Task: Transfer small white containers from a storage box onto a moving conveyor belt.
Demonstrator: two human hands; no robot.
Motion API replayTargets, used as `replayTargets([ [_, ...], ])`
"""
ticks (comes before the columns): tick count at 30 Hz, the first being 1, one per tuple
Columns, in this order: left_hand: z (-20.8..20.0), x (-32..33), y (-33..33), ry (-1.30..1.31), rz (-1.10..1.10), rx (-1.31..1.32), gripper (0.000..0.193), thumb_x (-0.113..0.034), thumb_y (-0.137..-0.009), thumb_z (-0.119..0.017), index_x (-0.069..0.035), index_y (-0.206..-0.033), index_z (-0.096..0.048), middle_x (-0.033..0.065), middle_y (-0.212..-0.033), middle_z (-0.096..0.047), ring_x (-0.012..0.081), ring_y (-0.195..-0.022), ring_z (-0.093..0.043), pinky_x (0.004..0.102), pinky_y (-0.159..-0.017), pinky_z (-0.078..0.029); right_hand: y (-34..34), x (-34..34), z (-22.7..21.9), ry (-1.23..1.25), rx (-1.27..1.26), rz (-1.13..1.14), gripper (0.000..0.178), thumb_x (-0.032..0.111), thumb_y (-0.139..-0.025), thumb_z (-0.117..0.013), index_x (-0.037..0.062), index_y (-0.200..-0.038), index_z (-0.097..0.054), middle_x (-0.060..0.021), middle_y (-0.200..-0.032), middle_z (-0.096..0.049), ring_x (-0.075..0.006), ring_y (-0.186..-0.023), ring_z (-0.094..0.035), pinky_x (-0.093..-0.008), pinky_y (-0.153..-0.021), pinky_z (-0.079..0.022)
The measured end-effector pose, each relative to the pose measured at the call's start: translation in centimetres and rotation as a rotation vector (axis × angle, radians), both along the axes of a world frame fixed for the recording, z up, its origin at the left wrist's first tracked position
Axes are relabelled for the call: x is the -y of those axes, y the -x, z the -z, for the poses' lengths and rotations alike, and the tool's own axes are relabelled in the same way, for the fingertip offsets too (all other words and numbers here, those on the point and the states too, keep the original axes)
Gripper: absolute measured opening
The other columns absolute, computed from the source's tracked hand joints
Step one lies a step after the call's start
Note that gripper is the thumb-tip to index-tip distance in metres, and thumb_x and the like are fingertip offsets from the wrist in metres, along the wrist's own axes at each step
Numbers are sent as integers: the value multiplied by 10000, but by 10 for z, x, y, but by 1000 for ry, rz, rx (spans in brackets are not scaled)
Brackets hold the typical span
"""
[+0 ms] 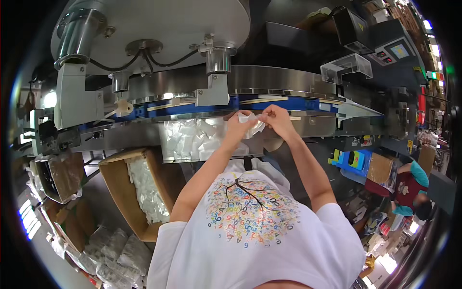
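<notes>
My left hand [237, 128] is closed around a few small white packets [250, 126], just in front of a blue conveyor belt [305, 104]. Beside it, my right hand [280, 120] pinches the edge of one white packet; its fingertips partly cover it. Below and left of my left hand, a metal tray [166, 157] holds a heap of similar white packets [195, 137]. Long pale sticks [263, 100] lie along the belt, just beyond my hands.
A large grey machine head [159, 24] with metal posts hangs over the belt. An open cardboard box [113, 185] of packets stands lower left. At right are a clear plastic guard [346, 67], a control box [394, 53] and, farther off, another person [409, 188].
</notes>
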State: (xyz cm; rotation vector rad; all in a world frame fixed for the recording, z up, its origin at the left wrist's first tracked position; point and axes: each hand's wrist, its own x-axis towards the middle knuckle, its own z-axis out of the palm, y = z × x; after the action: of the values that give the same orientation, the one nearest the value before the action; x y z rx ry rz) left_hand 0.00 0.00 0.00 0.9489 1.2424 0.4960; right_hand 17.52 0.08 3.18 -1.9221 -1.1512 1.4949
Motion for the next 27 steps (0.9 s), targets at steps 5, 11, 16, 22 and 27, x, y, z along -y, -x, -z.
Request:
replayTargets([
  [5,-24,5,-13,173,-264,281,437,-342,-716,-696,-68,-1029,-562,40,-941,-576,148,-861,-518,380,-666,-459,-85,-11,-12,-324,230,2,81,48,-744,-649,17,-802,-600,-29,-707,-590,-95,-671,-558,-224,-618,-455],
  [11,-17,0,-5,127,-253,242,385,-264,-718,-709,-49,-1010,-579,30,-883,-591,120,-791,-533,288,-652,-456,-174,-1,-2,-564,1277,-248,310,3,-687,-593,36,-995,-581,-159,-935,-587,-336,-868,-567,-396,-758,-467],
  [16,-16,3,-15,164,-248,352,366,-204,-719,-711,-24,-1011,-584,31,-876,-607,106,-785,-552,247,-690,-446,-56,14,-18,-228,58,42,298,130,-743,-671,5,-996,-573,-64,-846,-611,-145,-796,-575,-266,-735,-459],
  [22,-11,7,-9,46,-166,287,383,-165,-697,-720,-17,-1019,-576,46,-897,-614,106,-807,-560,260,-721,-444,-49,-5,5,-343,246,8,35,61,-728,-619,41,-755,-608,-106,-714,-585,-196,-668,-584,-288,-604,-450],
  [27,-18,4,-8,48,-130,153,385,-180,-698,-715,-23,-1022,-579,48,-891,-619,108,-803,-560,258,-715,-441,-123,-13,7,-479,1210,-306,326,150,-649,-720,68,-943,-609,-149,-870,-577,-279,-843,-567,-363,-708,-468],
])
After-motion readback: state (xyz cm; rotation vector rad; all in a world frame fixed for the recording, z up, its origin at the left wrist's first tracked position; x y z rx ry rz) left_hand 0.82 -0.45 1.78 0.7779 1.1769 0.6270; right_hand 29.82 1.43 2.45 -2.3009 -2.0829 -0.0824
